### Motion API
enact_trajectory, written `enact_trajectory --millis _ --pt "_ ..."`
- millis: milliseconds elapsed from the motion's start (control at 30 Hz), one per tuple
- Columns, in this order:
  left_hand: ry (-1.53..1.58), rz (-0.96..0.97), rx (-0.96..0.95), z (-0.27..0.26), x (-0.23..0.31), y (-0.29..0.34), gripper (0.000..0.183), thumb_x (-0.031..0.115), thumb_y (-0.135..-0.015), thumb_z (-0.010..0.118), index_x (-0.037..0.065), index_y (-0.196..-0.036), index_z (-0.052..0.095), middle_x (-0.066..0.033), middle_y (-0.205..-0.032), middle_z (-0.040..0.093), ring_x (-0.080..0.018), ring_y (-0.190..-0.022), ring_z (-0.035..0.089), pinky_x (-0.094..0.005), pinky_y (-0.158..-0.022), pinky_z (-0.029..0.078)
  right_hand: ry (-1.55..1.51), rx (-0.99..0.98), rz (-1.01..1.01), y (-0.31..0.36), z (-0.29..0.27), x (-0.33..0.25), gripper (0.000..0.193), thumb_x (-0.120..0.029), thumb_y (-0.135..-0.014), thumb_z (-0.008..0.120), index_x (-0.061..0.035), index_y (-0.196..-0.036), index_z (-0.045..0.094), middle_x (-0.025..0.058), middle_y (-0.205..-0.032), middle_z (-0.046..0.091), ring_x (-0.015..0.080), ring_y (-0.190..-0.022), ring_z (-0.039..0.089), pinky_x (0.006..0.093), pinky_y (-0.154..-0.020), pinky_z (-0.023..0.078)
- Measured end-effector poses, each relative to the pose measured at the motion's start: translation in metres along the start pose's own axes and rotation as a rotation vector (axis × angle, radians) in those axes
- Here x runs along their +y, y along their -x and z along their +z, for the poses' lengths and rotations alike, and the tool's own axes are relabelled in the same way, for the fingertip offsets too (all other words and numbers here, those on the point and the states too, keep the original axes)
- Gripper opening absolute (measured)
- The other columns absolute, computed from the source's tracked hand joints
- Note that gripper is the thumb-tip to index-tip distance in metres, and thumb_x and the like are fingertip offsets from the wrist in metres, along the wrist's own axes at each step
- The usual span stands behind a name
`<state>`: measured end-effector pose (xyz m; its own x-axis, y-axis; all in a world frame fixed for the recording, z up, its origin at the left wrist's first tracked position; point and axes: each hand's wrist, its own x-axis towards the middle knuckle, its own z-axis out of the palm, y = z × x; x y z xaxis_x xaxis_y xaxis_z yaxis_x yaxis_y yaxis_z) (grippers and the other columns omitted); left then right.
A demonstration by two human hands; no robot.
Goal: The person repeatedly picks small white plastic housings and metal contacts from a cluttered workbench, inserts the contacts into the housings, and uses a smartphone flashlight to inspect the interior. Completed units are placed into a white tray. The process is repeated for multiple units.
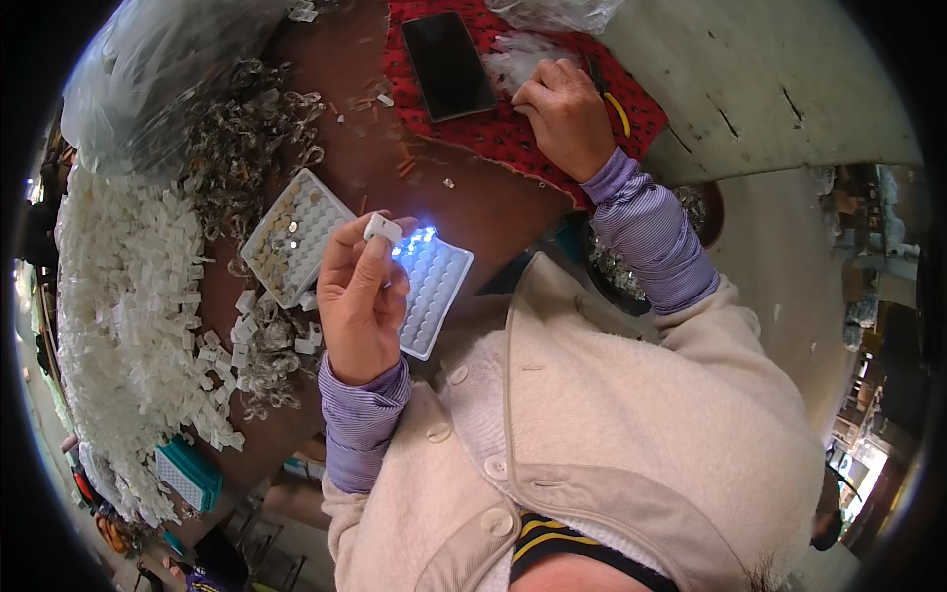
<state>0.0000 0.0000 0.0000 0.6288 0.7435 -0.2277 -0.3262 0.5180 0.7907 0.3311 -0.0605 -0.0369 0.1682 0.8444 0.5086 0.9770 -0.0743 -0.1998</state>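
Observation:
My left hand (pixel 357 306) pinches a small white plastic battery case (pixel 383 230) between thumb and fingers. Beside the case, a cluster of lit bluish-white LED lights (pixel 418 240) glows above a white tray with round pockets (pixel 434 296). A second such tray (pixel 321 222), left of the hand, bears several button cells (pixel 279 237). Over a red patterned cloth (pixel 552 158), my right hand (pixel 570 120) has its fingers drawn together by a clear plastic bag (pixel 520 61); whatever they hold is too small or hidden. Cutting pliers with a yellow handle (pixel 619 113) lie beside it.
A dark phone or tablet (pixel 447 67) lies on the cloth. Heaped white battery cases (pixel 128 326) and clear coiled wires (pixel 237 138) cover the left side, with a large plastic bag (pixel 163 89) behind. A container of clear wires (pixel 617 271) stands below my right forearm.

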Motion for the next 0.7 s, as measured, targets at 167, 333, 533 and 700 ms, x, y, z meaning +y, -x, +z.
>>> enact_trajectory --millis 167,333,533,700 --pt "-0.193 -0.023 0.012 0.006 0.012 0.008 0.033 0.013 -0.104 0.069 0.005 -0.136 0.064 -0.0111 -0.115 0.075 -0.0097 -0.075 0.066 -0.0174 -0.047 0.043 -0.503 0.002 0.07 -0.007 -0.022 -0.053 0.008 -0.005 -0.091 0.074 -0.0031 -0.099 0.075 0.0069 -0.095 0.072 0.0284 -0.093 0.07 0.0397 -0.086 0.057" --pt "-0.364 0.119 -0.107 0.02 0.014 0.009 0.033 0.009 -0.102 0.07 0.0 -0.134 0.065 -0.0048 -0.109 0.074 -0.0067 -0.088 0.066 -0.0184 -0.056 0.049 -1.137 -0.26 0.288 0.013 -0.048 -0.134 0.023 0.006 -0.099 0.067 0.0012 -0.121 0.067 0.0037 -0.103 0.067 0.009 -0.096 0.064 0.0244 -0.085 0.055" --pt "-0.315 0.105 -0.107 0.024 0.01 0.019 0.027 0.005 -0.1 0.075 0.0 -0.125 0.066 -0.0045 -0.11 0.074 -0.007 -0.093 0.068 -0.0197 -0.06 0.05 -1.393 -0.207 0.332 0.021 -0.049 -0.143 0.02 0.005 -0.098 0.071 0.0012 -0.116 0.066 0.0072 -0.107 0.069 0.0101 -0.099 0.067 0.0262 -0.086 0.056" --pt "-0.18 0.065 -0.107 0.036 -0.002 0.019 0.033 0.016 -0.11 0.063 -0.003 -0.137 0.064 -0.0074 -0.116 0.074 -0.0101 -0.098 0.07 -0.022 -0.064 0.054 -1.184 0.052 0.174 0.031 -0.049 -0.138 0.013 0.003 -0.09 0.078 -0.0009 -0.097 0.068 0.0085 -0.098 0.07 0.0181 -0.09 0.069 0.0325 -0.079 0.056"
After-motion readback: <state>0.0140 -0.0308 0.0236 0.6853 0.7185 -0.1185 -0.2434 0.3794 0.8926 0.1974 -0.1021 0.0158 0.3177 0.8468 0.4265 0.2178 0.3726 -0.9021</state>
